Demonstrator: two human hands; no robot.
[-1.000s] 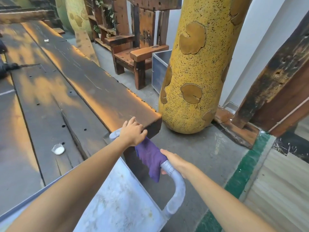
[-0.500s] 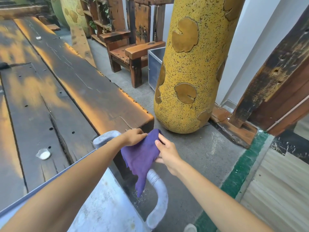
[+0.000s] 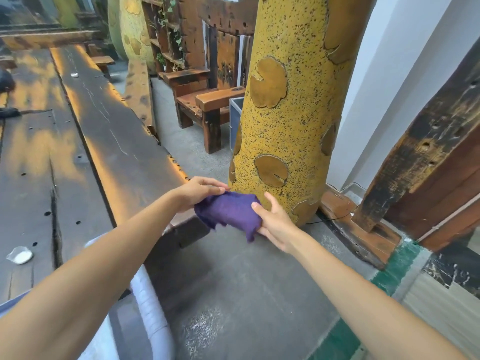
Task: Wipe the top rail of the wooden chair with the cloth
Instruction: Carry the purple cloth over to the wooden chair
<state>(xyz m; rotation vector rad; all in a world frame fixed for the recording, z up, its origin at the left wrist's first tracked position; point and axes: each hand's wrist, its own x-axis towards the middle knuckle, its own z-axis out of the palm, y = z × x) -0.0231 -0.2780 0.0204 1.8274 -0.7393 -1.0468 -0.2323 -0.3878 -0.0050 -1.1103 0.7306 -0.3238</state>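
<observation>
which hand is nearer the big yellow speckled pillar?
Right. The right hand grips the purple cloth at its end, close beside the big yellow speckled pillar base. The left hand holds the cloth's other end, farther away, over the dark wooden table edge.

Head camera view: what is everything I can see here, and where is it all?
cloth: one, purple, held between both hands above the grey floor
wooden chair: one, brown, in the background left of the pillar
pillar: one near, yellow with black speckles and tan patches, centre right; a second like it stands farther back
long table: one, dark wooden planks, left side
white lump: one, on the table near the left edge
grey box: one, between chair and pillar, partly hidden
white curved rail: one, bottom left, below the left arm
wooden beam: one, dark brown, right side
left hand: pinches the cloth's far edge
right hand: grips the cloth's near right end
</observation>
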